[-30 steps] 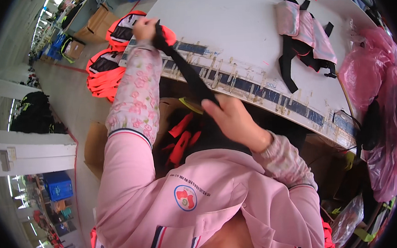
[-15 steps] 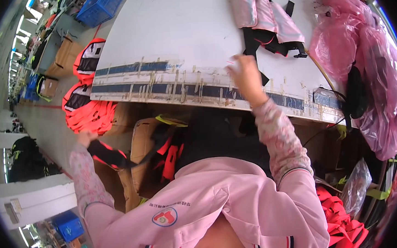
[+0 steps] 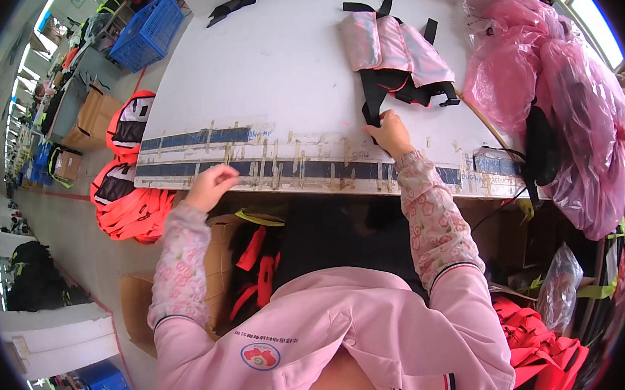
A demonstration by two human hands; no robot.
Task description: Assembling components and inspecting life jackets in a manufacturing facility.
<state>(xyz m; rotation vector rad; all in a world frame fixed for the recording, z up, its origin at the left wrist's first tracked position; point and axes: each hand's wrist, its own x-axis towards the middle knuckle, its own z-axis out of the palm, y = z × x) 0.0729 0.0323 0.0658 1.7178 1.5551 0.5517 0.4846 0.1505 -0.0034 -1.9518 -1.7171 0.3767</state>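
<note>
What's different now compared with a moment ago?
The left hand has let go of the long black band and moved right, to the front edge of the white table. The right hand now holds the black strap of the shiny pink-and-black fabric piece. That piece and the bright orange bags stayed put.

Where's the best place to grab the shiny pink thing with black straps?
Probably by the long black strap, coming from the table's near edge: it sticks out from the pink thing toward that side, narrow enough to pinch. The right hand is at its near end.
</note>
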